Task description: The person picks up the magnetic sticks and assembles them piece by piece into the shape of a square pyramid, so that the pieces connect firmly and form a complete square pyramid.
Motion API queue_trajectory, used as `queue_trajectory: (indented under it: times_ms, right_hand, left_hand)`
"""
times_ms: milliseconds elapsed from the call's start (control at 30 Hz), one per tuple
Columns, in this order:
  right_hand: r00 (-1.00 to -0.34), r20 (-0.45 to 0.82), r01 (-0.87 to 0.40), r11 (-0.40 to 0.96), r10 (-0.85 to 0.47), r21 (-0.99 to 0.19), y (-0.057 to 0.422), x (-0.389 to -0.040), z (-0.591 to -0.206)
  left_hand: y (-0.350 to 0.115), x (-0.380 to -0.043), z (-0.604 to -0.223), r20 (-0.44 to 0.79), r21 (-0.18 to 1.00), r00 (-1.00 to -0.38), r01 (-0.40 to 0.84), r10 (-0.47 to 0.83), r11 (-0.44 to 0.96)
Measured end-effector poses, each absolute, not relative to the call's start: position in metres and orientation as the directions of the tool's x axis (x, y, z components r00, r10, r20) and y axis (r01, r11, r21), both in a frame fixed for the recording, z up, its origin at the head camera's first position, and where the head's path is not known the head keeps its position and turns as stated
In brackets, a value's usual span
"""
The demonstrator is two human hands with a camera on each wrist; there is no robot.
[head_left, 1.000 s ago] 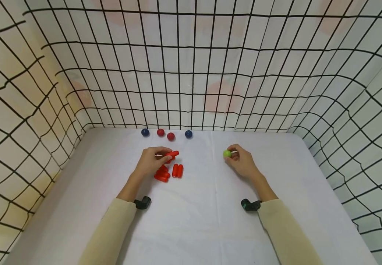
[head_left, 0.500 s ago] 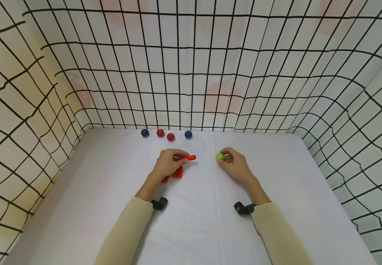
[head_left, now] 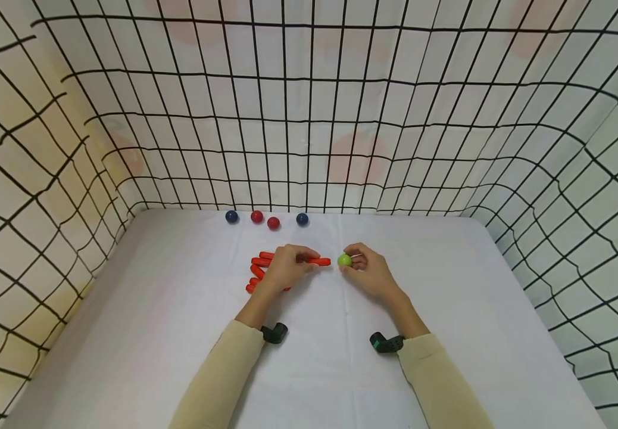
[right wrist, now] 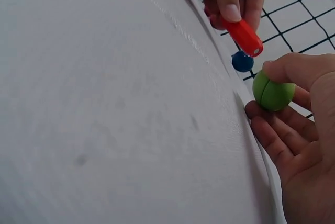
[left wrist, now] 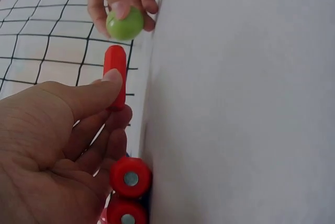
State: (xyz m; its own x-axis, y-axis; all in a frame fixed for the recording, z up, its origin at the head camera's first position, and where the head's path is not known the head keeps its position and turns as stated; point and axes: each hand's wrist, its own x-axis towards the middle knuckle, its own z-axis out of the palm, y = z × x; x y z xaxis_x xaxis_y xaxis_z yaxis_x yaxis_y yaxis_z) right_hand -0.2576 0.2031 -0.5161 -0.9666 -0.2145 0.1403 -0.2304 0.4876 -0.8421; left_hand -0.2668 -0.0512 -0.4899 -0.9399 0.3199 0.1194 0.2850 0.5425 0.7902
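Observation:
My left hand pinches a short red magnetic rod between thumb and fingers, its free end pointing right. My right hand holds a light green ball by thumb and fingertips. A narrow gap separates the rod's tip from the ball in the head view. Several more red rods lie on the white cloth beneath and left of my left hand, some hidden by it. Silvery discs show in the ends of two rods in the left wrist view.
Toward the back of the white table sit two dark blue balls, one at the left and one nearer the middle. Between them are two red balls. Black wire mesh walls the back and both sides.
My left hand has carried the red rod rightward from above the pile. The right hand has brought the green ball left and slightly nearer, closing the gap.

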Motion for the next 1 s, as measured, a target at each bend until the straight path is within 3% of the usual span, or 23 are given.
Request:
queue_trajectory:
  times_ms: [667, 1000]
  right_hand:
    - [-0.913, 0.23, -0.38, 0.498, -0.337, -0.779, 0.194, -0.262, -0.519]
    - [-0.915, 0.177, -0.363, 0.55, -0.361, -0.753, 0.189, -0.265, -0.52]
  left_hand:
    - [-0.039, -0.268, -0.491, 0.124, 0.781, -0.94, 0.29, 0.319, 0.553]
    - [-0.036, -0.27, -0.496, 0.101, 0.774, -0.941, 0.279, 0.324, 0.569]
